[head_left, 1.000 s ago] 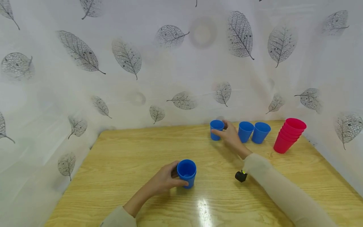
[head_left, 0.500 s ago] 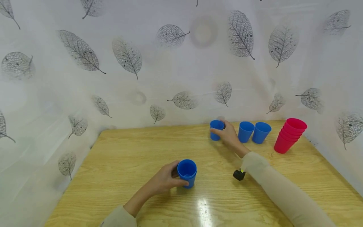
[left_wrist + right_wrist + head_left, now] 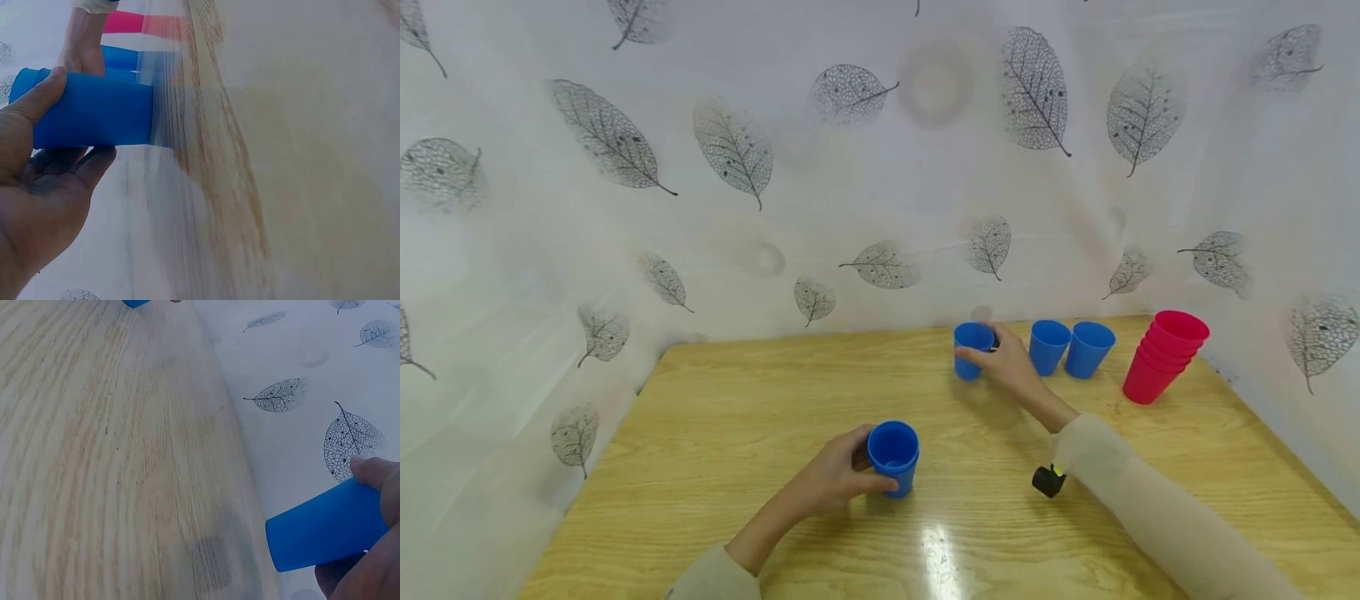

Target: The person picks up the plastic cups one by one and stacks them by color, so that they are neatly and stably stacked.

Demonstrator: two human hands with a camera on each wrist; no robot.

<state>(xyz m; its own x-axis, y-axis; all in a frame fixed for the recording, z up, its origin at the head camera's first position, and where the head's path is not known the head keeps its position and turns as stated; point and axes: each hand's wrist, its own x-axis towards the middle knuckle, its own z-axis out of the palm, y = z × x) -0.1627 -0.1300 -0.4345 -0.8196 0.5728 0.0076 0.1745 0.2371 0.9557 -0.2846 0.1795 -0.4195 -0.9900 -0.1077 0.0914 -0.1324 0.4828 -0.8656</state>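
Observation:
My left hand [image 3: 835, 477] grips a nested stack of blue cups [image 3: 901, 479] upright near the middle of the table. Two rims show at its top in the left wrist view, where thumb and fingers wrap the stack [image 3: 103, 109]. Farther back, my right hand [image 3: 1013, 363] holds a single blue cup [image 3: 970, 365] between thumb and fingers. In the right wrist view that cup [image 3: 325, 528] is slightly tilted, and a gap shows between its base and the wooden surface. Two more blue cups, a left one [image 3: 1047, 350] and a right one [image 3: 1086, 352], stand just right of this hand.
A nested stack of red cups [image 3: 1156, 367] stands at the back right of the wooden table [image 3: 760, 400]. A small black device [image 3: 1048, 481] shows beneath the right sleeve [image 3: 1120, 462]. Behind and beside the table hangs a white sheet [image 3: 880, 183] printed with leaves.
My right hand and its blue cup have come slightly toward me from the back edge. The left hand and its stack have stayed in place.

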